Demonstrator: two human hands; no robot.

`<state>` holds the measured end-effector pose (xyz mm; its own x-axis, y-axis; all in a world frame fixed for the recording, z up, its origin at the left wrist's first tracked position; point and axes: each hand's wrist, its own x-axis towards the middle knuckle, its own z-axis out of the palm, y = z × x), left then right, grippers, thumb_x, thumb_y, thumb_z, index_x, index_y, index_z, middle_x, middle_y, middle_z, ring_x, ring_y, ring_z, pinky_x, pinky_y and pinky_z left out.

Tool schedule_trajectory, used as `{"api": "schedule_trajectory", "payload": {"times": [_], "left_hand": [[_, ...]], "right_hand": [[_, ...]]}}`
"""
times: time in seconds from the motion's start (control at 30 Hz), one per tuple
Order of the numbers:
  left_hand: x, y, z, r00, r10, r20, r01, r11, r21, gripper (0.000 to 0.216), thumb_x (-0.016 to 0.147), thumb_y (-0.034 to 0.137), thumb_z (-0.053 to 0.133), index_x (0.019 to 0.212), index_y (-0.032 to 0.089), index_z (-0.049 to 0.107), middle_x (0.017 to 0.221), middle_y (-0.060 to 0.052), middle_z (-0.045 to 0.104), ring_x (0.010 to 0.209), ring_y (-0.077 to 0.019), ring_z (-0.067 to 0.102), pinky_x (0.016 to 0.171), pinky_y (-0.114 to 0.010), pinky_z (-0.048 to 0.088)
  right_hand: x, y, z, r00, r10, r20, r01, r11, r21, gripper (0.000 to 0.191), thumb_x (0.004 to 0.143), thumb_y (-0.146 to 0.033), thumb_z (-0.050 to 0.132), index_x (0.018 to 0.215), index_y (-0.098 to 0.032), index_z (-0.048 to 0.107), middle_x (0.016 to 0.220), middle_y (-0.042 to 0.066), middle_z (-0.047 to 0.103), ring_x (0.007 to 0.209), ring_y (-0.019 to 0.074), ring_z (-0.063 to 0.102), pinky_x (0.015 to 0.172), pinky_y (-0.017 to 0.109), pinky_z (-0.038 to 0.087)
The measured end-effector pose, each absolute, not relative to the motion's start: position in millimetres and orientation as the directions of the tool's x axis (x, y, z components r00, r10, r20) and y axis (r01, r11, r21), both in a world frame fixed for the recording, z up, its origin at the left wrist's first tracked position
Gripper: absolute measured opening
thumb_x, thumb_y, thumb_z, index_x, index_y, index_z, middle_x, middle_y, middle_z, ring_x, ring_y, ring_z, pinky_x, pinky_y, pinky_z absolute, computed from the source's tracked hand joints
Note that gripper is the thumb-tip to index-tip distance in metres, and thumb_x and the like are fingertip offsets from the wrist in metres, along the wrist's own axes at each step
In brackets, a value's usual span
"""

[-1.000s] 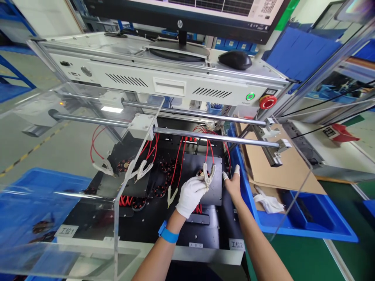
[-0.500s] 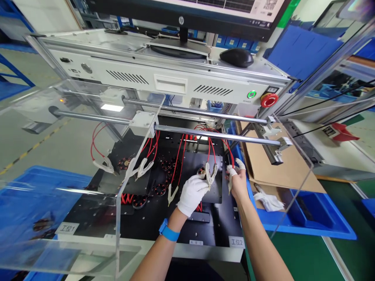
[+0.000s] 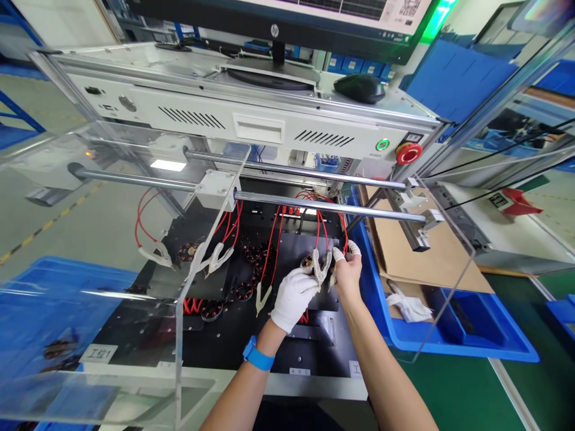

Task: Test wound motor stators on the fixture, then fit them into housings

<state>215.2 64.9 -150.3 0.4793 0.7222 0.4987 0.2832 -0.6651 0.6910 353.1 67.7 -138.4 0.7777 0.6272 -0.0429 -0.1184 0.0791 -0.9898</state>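
Head cam, sole view: from near side, looks fwd + down, fairly close over worktop (image 3: 233, 347); fingers (image 3: 305, 288) approx. mid-view, monitor (image 3: 287, 27) far, part cut off.

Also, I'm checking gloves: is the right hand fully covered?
No, the right hand shows white covers at its fingertips, while its back is bare.

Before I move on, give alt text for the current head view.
A right hand with fingertip covers holds a white clip on red wires, beside a gloved left hand near another clip, above a black surface. A monitor stands beyond.
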Motion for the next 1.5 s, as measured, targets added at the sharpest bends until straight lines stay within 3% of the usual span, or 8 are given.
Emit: {"api": "schedule_trajectory", "payload": {"times": [0.4, 0.67, 0.8, 0.97, 1.1, 1.2, 1.33, 1.5], "left_hand": [[215.8, 63.7, -150.8, 0.478, 0.717, 0.506, 0.266, -0.668, 0.695, 0.011, 0.071, 0.012, 0.064, 0.075, 0.021, 0.069, 0.08, -0.002, 0.071, 0.094, -0.0184, 0.06, 0.085, -0.033, 0.05], [215.5, 63.1, -152.1, 0.492, 0.715, 0.497, 0.27, -0.668, 0.694, 0.012, 0.072, 0.014, 0.061, 0.077, 0.022, 0.069, 0.083, -0.002, 0.07, 0.097, -0.0182, 0.059, 0.086, -0.033, 0.05], [195.3, 53.0, -163.6, 0.396, 0.757, 0.52, 0.441, -0.653, 0.616, 0.027, 0.08, 0.014, 0.048, 0.101, 0.021, 0.062, 0.11, -0.005, 0.063, 0.112, -0.0194, 0.05, 0.102, -0.042, 0.037], [165.5, 47.8, -195.6, 0.011, 0.974, 0.227, 0.806, -0.143, 0.575, 0.036, 0.077, 0.031, 0.053, 0.105, 0.008, 0.058, 0.128, -0.02, 0.046, 0.127, -0.0372, 0.029, 0.101, -0.056, 0.03], [153.9, 50.7, -185.8, 0.104, 0.994, 0.039, 0.816, -0.108, 0.568, 0.018, 0.074, 0.024, 0.055, 0.088, 0.014, 0.061, 0.12, -0.014, 0.054, 0.123, -0.0352, 0.036, 0.101, -0.054, 0.029], [151.5, 53.4, -159.8, 0.172, 0.982, -0.072, 0.675, -0.065, 0.735, 0.019, 0.073, 0.016, 0.051, 0.091, 0.02, 0.058, 0.111, -0.008, 0.057, 0.1, -0.0241, 0.056, 0.091, -0.044, 0.043], [163.1, 67.8, -138.7, 0.134, 0.986, -0.102, 0.103, 0.089, 0.991, 0.04, 0.074, 0.022, 0.054, 0.114, 0.023, 0.047, 0.105, -0.006, 0.057, 0.089, -0.0174, 0.06, 0.083, -0.036, 0.049], [185.7, 89.9, -138.2, 0.009, 0.977, -0.212, -0.441, 0.194, 0.876, 0.067, 0.071, 0.023, 0.059, 0.129, 0.023, 0.025, 0.103, -0.006, 0.052, 0.071, -0.012, 0.062, 0.073, -0.037, 0.054]], "right_hand": [[353.7, 60.8, -130.7, 0.777, 0.618, -0.124, -0.195, 0.048, -0.98, 0.05, 0.066, -0.03, 0.061, 0.113, -0.021, 0.045, 0.09, 0.001, 0.057, 0.047, 0.0041, 0.042, 0.037, 0.016, 0.032], [353.6, 67.9, -139.2, 0.805, 0.586, -0.091, -0.145, 0.046, -0.988, 0.056, 0.064, -0.032, 0.062, 0.114, -0.018, 0.043, 0.088, 0.002, 0.058, 0.066, 0.0111, 0.055, 0.059, 0.024, 0.047], [374.1, 60.5, -156.6, 0.838, 0.544, -0.053, -0.04, -0.036, -0.999, 0.063, 0.067, -0.038, 0.06, 0.122, -0.015, 0.038, 0.09, 0.004, 0.058, 0.07, 0.0138, 0.057, 0.067, 0.031, 0.049], [383.1, 40.9, -156.8, 0.802, 0.548, 0.237, 0.36, -0.127, -0.924, 0.065, 0.073, -0.037, 0.059, 0.129, -0.011, 0.036, 0.123, 0.015, 0.048, 0.111, 0.0236, 0.047, 0.098, 0.043, 0.035], [360.1, 29.1, -125.1, 0.176, 0.789, 0.589, 0.803, 0.231, -0.549, 0.036, 0.079, -0.023, 0.054, 0.115, -0.024, 0.055, 0.119, 0.007, 0.055, 0.113, 0.0209, 0.046, 0.097, 0.042, 0.038], [344.6, 33.1, -108.2, -0.295, 0.834, 0.465, 0.843, 0.457, -0.285, 0.023, 0.078, -0.016, 0.055, 0.094, -0.026, 0.067, 0.127, 0.006, 0.05, 0.124, 0.0254, 0.034, 0.099, 0.049, 0.033], [336.7, 44.8, -109.5, -0.411, 0.854, 0.319, 0.852, 0.485, -0.198, 0.015, 0.076, -0.018, 0.059, 0.083, -0.024, 0.07, 0.137, 0.004, 0.039, 0.131, 0.0287, 0.02, 0.103, 0.054, 0.023], [334.6, 46.4, -115.6, -0.419, 0.862, 0.287, 0.854, 0.481, -0.198, 0.018, 0.075, -0.015, 0.057, 0.083, -0.025, 0.07, 0.135, 0.002, 0.042, 0.131, 0.0273, 0.02, 0.105, 0.053, 0.021]]}}
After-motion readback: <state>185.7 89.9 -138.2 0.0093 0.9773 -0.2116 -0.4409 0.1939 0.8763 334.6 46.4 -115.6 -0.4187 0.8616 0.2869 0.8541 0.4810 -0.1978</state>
